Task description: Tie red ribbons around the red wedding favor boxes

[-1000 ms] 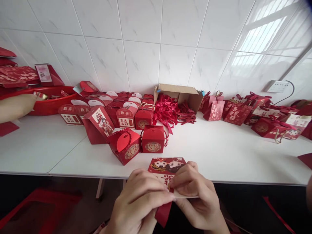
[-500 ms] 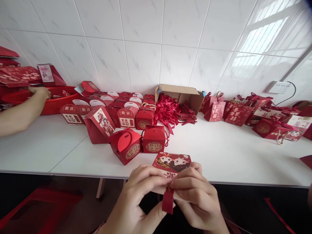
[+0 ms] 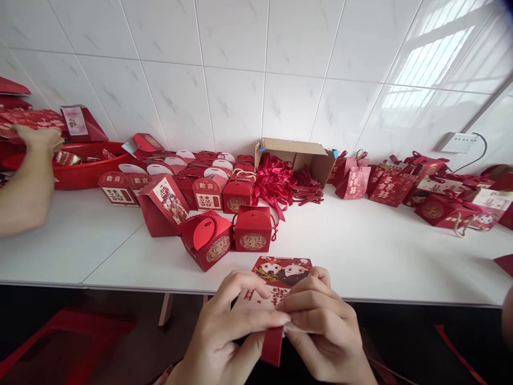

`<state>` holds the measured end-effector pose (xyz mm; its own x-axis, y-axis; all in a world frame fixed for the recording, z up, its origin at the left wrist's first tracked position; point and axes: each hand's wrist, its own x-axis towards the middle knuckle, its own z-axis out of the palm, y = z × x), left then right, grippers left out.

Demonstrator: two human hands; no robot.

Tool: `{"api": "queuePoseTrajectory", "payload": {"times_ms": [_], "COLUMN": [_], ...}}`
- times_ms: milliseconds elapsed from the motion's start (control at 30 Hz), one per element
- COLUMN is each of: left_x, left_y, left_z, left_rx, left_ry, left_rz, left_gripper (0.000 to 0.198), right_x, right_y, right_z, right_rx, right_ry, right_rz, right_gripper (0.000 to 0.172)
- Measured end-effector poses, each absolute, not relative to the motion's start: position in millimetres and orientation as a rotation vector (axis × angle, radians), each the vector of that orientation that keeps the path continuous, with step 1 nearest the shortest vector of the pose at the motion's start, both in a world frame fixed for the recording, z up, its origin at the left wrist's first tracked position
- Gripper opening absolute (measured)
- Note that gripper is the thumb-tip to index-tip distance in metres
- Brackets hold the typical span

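Note:
Between my hands is a red and white paper gift box (image 3: 282, 272) with two cartoon faces and red lettering, held at the table's front edge. My left hand (image 3: 222, 331) has its thumb and index finger pinched at the top of a dark red ribbon strap (image 3: 272, 346) that hangs down from the box. With bent fingers, my right hand (image 3: 326, 323) grips the box's near right edge, its fingertips meeting those of my left. The fingers cover the spot where strap and box join. Two finished-looking red boxes with cord handles, one of them a squarish box (image 3: 252, 230), stand just beyond.
At the left, another person's hand (image 3: 38, 141) reaches over a red basin (image 3: 92, 174). Rows of red gift boxes (image 3: 208, 195) stand along the wall. A cardboard carton (image 3: 315, 149) lies behind red ribbons (image 3: 274, 179). Gift bags (image 3: 390, 184) and a power strip (image 3: 459, 143) are at the right.
My left index finger has come down over the strap's top, and the strap swings slightly lower and left. The box has tilted, showing more lettering. The other person's hand moved left and up.

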<state>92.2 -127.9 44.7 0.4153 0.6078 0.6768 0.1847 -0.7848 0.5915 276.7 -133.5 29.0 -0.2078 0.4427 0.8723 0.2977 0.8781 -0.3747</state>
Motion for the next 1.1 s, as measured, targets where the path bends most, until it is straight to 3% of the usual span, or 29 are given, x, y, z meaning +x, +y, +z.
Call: {"api": "queuePoseTrajectory", "payload": {"times_ms": [667, 867, 1033, 1100], "left_x": [94.9, 104.0, 115.5, 121.9], "left_y": [-125.3, -120.6, -111.2, -104.6], "left_z": [42.6, 42.8, 37.9, 38.0], "left_rx": [2.426, 2.338, 2.137, 2.106], "left_ry": [0.649, 0.641, 0.778, 0.828], "left_rz": [1.475, 1.465, 1.495, 1.561], "left_gripper": [0.037, 0.031, 0.02, 0.019], "right_x": [273.0, 278.4, 284.9, 292.4], "right_y": [-129.9, -128.7, -121.3, -118.6], "right_z": [26.8, 25.3, 16.1, 11.1], "right_rx": [-0.518, -0.561, -0.697, -0.789], "right_ry": [-1.773, -1.775, -1.629, -1.6], "right_rz": [0.214, 0.298, 0.557, 0.697], "right_gripper": [0.022, 0.022, 0.016, 0.024]}}
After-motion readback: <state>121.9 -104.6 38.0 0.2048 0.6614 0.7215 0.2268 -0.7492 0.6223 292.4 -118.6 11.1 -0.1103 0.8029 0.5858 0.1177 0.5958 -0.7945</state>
